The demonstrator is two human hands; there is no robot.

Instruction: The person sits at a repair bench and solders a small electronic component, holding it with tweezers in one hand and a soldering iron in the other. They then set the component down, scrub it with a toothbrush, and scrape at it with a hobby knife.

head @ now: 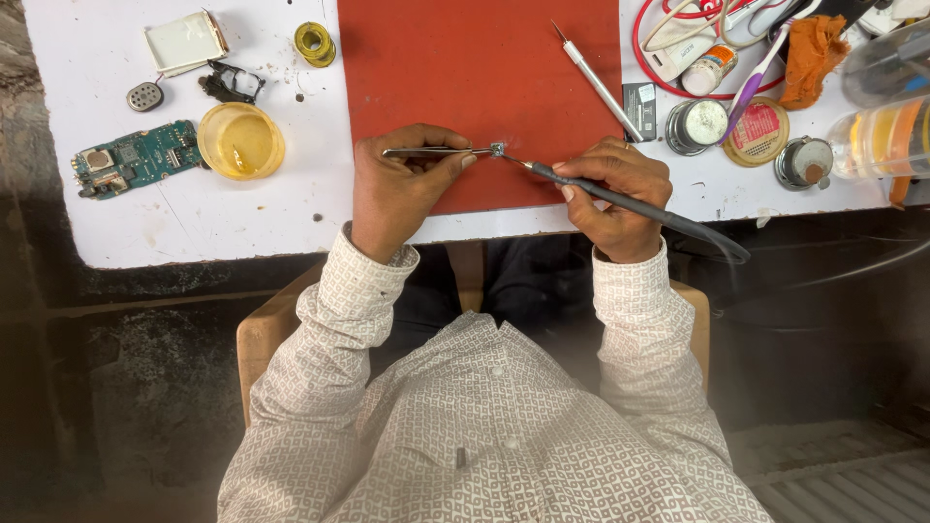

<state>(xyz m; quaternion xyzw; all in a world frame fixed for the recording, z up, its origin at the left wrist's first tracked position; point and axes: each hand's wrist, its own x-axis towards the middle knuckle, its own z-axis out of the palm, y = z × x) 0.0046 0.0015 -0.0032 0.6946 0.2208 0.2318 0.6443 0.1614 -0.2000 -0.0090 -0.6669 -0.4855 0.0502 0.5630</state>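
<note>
My left hand (pixel 392 189) grips metal tweezers (pixel 436 151) that pinch a tiny metal part (pixel 498 149) on the red mat (pixel 465 68). In my right hand (pixel 615 194) is a dark soldering iron (pixel 620 197), held like a pen. Its tip touches the small part from the right. The iron's cord runs off past the table's front edge to the right.
A green circuit board (pixel 136 157), a yellow dish (pixel 241 141), a solder spool (pixel 315 43), a small speaker (pixel 144 96) and a white case (pixel 184 41) lie at left. At right are a thin metal tool (pixel 596 82), round tins (pixel 699 124), an orange cloth (pixel 812 53), red cable (pixel 668 48) and clear jars (pixel 886 136).
</note>
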